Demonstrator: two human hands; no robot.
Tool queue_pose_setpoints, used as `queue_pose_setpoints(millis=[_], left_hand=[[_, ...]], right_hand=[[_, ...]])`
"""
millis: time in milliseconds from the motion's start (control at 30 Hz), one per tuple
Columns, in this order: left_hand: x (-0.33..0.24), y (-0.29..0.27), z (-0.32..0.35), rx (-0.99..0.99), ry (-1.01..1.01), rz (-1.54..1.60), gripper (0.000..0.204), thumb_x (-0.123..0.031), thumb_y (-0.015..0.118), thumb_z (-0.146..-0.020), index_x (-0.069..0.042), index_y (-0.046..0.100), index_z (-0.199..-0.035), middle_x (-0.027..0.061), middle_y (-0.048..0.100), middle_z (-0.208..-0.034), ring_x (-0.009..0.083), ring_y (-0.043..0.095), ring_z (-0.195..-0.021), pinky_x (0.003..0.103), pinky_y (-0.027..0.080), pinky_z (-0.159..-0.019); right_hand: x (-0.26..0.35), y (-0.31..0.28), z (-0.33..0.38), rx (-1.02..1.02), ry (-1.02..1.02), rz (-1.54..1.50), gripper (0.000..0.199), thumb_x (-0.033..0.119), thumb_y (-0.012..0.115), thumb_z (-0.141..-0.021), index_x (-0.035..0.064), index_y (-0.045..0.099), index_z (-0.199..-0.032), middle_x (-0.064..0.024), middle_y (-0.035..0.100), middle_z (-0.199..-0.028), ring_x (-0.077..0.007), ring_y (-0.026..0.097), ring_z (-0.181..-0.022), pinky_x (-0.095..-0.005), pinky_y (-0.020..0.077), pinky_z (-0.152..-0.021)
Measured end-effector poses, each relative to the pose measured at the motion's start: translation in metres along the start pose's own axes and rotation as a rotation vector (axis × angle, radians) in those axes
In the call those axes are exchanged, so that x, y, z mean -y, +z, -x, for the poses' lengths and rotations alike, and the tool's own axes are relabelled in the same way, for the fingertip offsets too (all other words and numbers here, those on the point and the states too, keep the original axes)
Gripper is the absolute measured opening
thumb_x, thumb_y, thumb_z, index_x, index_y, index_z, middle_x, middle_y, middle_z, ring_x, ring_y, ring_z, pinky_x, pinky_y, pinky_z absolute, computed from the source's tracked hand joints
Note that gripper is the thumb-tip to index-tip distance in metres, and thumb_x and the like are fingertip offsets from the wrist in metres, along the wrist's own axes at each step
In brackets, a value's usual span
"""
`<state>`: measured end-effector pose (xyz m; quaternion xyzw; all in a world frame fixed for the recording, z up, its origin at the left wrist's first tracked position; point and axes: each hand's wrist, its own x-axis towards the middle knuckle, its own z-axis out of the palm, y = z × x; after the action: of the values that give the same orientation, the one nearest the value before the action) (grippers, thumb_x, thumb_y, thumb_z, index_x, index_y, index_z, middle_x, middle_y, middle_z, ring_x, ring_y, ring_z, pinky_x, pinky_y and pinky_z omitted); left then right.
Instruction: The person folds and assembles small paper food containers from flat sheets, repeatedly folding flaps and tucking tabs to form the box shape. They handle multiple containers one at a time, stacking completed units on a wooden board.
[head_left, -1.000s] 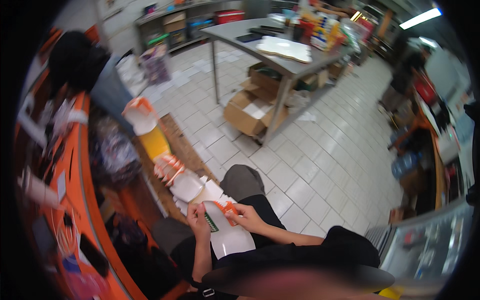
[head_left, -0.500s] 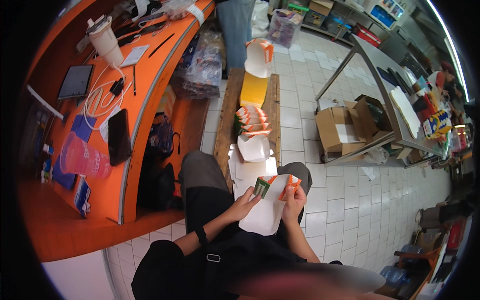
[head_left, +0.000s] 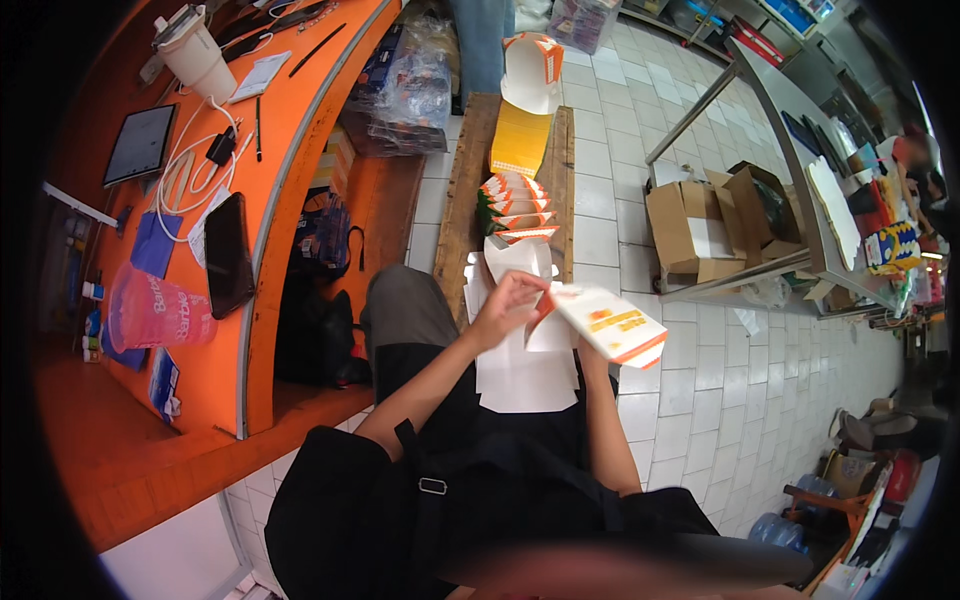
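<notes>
A white paper food box (head_left: pixel 612 322) with orange edges and yellow print is held tilted above my lap. My left hand (head_left: pixel 508 310) pinches its left edge with bent fingers. Most of my right hand (head_left: pixel 590 356) is hidden behind the box, which it grips from below. Under my hands, flat white box blanks (head_left: pixel 525 385) lie across my lap and the end of a wooden bench. Beyond them on the bench stands a row of nested folded boxes (head_left: pixel 517 205) with orange and green edges.
Farther along the wooden bench (head_left: pixel 458 200) are a yellow piece of carton (head_left: pixel 521 143) and an upright open box (head_left: pixel 531 78). On my left, an orange counter (head_left: pixel 285 130) holds a phone (head_left: pixel 229 255) and a pink cup (head_left: pixel 165 312). Cardboard boxes (head_left: pixel 690 225) sit under a metal table at right.
The box has been turned so its printed outside faces up, and it has moved up and right. My left hand has moved forward to its edge. The view has shifted slightly.
</notes>
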<state>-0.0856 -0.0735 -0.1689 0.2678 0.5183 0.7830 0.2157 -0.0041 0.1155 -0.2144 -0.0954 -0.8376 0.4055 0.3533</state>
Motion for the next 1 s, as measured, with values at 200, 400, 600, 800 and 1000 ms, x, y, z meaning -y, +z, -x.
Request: queue_pose_setpoints(millis=[200, 400, 600, 800, 1000], left_hand=[[0.047, -0.071, -0.041, -0.085, 0.396, -1.094, 0.028, 0.000, 0.063, -0.068, -0.007, 0.054, -0.095, 0.0118, 0.053, -0.109, 0.0299, 0.050, -0.102, 0.037, 0.041, -0.086], [0.066, -0.083, -0.051, -0.071, 0.250, -1.148, 0.057, -0.013, 0.075, -0.059, -0.002, 0.046, -0.107, 0.0172, 0.044, -0.112, 0.0370, 0.044, -0.105, 0.042, 0.039, -0.089], [0.071, -0.080, -0.052, -0.117, 0.258, -1.168, 0.096, -0.024, 0.080, -0.052, -0.001, 0.027, -0.129, 0.0201, 0.037, -0.125, 0.0395, 0.038, -0.115, 0.048, 0.030, -0.098], [0.077, -0.078, -0.035, -0.125, 0.120, -1.206, 0.109, -0.025, 0.079, -0.050, 0.000, 0.018, -0.137, 0.0247, 0.032, -0.131, 0.0420, 0.032, -0.121, 0.049, 0.025, -0.103], [0.080, -0.077, -0.015, -0.230, 0.134, -0.826, 0.091, -0.024, 0.072, -0.067, 0.003, 0.021, -0.137, 0.0240, 0.024, -0.134, 0.0405, 0.026, -0.124, 0.045, 0.022, -0.105]], right_hand=[[-0.017, 0.022, -0.023, 0.103, 0.103, 0.128, 0.026, 0.011, 0.061, -0.077, 0.0041, 0.063, -0.101, -0.0128, 0.066, -0.083, -0.0305, 0.064, -0.080, -0.0346, 0.0506, -0.069], [-0.022, 0.069, -0.059, 0.413, 0.316, 0.253, 0.024, 0.012, 0.060, -0.076, -0.0004, 0.060, -0.096, -0.0210, 0.063, -0.087, -0.0381, 0.060, -0.080, -0.0431, 0.0473, -0.070], [-0.037, 0.116, -0.071, 0.240, 0.180, 0.122, 0.024, 0.000, 0.053, -0.077, -0.0064, 0.056, -0.099, -0.0246, 0.059, -0.095, -0.0392, 0.056, -0.090, -0.0452, 0.0442, -0.080], [-0.045, 0.127, -0.056, 0.250, 0.138, 0.391, 0.018, 0.015, 0.051, -0.084, -0.0005, 0.056, -0.092, -0.0214, 0.056, -0.098, -0.0366, 0.058, -0.086, -0.0474, 0.0468, -0.075], [-0.040, 0.135, -0.044, 0.411, 0.256, 0.408, 0.019, 0.014, 0.046, -0.086, 0.0051, 0.056, -0.100, -0.0162, 0.060, -0.090, -0.0348, 0.061, -0.073, -0.0458, 0.0505, -0.061]])
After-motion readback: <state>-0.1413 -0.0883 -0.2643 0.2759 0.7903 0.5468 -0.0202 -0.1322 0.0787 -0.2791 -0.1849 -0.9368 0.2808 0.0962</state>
